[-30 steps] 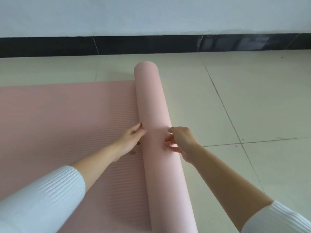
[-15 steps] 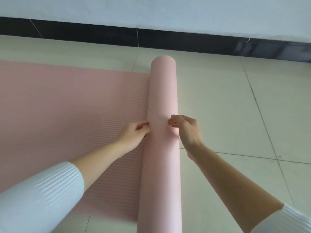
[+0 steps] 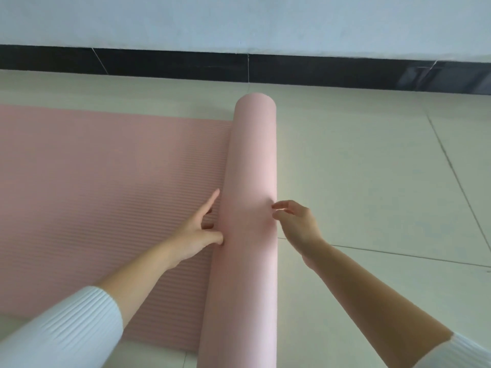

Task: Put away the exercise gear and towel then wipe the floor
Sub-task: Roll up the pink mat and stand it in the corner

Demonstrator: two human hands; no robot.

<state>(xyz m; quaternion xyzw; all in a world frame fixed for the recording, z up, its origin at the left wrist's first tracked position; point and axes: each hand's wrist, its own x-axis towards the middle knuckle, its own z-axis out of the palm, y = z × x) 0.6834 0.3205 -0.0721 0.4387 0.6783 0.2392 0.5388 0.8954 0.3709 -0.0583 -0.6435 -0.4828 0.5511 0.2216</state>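
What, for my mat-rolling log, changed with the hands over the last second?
The left hand, curled at the rolled mat before, now stretches its fingers straight beside it. The right hand stays at the roll's right side, loosely curled; the mat stays part-rolled.

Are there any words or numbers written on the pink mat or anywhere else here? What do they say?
None to read: the pink mat, its rolled part, the floor tiles, the black skirting and the wall show no words, labels, numbers or signs.
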